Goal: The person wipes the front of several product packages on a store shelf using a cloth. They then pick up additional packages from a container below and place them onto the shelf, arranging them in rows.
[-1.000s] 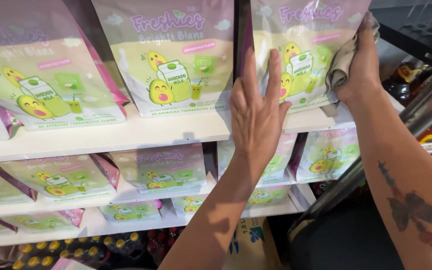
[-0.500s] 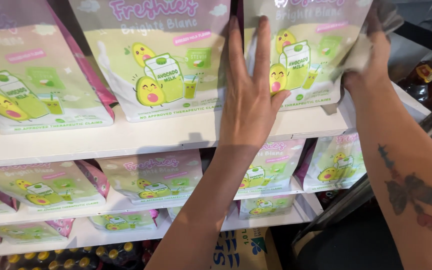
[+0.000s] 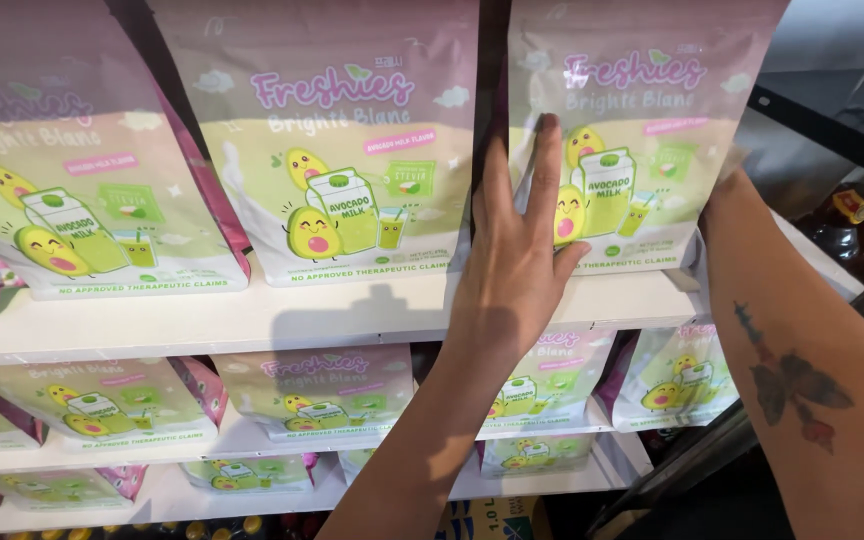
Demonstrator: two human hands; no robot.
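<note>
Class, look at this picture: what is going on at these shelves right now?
A person stands at white shelves stocked with pink-and-green stand-up pouches. The left hand lies flat, fingers spread, on the front of the rightmost pouch on the top shelf. The right forearm reaches behind that pouch's right edge, so the right hand is hidden. Similar pouches fill the lower shelves.

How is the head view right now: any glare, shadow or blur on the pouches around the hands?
Head view: sharp and evenly lit. The left hand lies flat on the right-hand pouch and casts a soft shadow on the white shelf. Mild sheen on the middle pouch, artwork still clear. The right hand is hidden behind the right-hand pouch; lower shelves look dimmer.
</note>
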